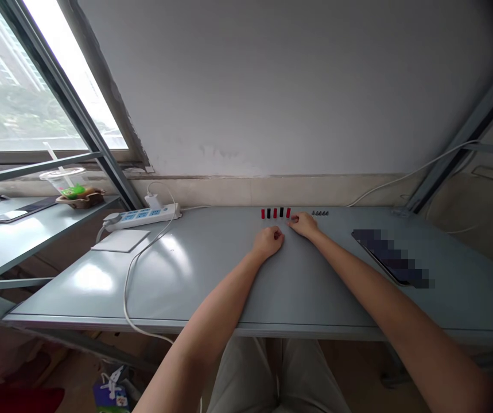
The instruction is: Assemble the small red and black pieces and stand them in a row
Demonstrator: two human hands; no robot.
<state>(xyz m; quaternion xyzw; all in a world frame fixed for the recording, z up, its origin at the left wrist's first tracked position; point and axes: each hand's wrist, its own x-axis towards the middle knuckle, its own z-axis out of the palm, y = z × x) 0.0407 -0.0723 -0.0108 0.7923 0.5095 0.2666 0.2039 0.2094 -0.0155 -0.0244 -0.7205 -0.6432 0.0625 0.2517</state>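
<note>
Both my hands rest on the grey-blue tabletop (186,287) near its far edge, fingers curled and holding nothing I can see. My left hand (267,241) sits just in front of a short row of upright red and black cylindrical pieces (275,213). My right hand (304,225) is nearest the row's rightmost red piece, its fingertips close to it or touching; I cannot tell which. Several small grey pieces (320,213) stand in a line to the right of my right hand.
A white power strip (143,217) with a white cable (128,287) lies at the left, beside a white pad (121,241). A phone (390,258) lies at the right, partly blurred out. A plastic cup (64,183) stands on a side desk by the window.
</note>
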